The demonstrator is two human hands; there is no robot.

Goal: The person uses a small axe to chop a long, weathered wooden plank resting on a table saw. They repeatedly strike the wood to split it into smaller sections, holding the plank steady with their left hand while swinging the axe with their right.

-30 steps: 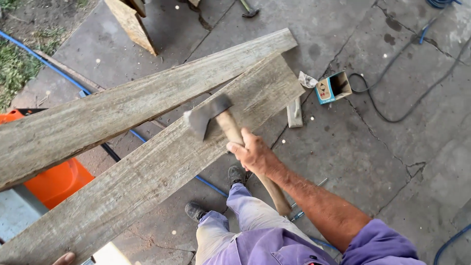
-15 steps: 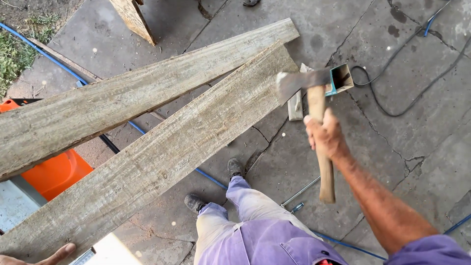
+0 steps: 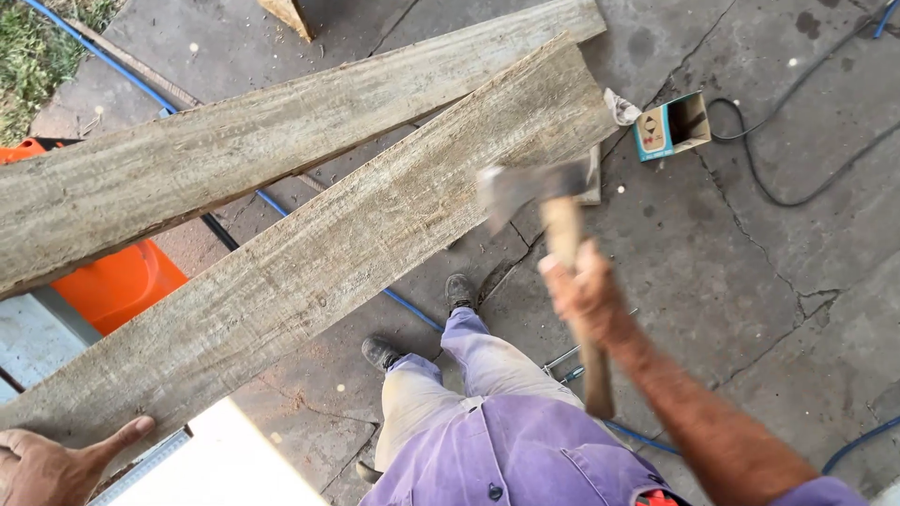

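Two long boards [image 3: 309, 253] cross the left side, blocking reach there; bare concrete floor [image 3: 750, 281] lies open right, past a small box [image 3: 670, 126] and cable [image 3: 797, 141].

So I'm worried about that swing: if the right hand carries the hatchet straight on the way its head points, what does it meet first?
Probably the nearer plank; the right hand aims the hatchet head leftward at its edge, though depth is unclear.

Grey weathered plank [image 3: 319, 272], orange tub [image 3: 117, 281] — purple trousers [image 3: 506, 440]

Hatchet [image 3: 553, 201] motion-blurred; left hand [image 3: 56, 459] cut by frame edge.
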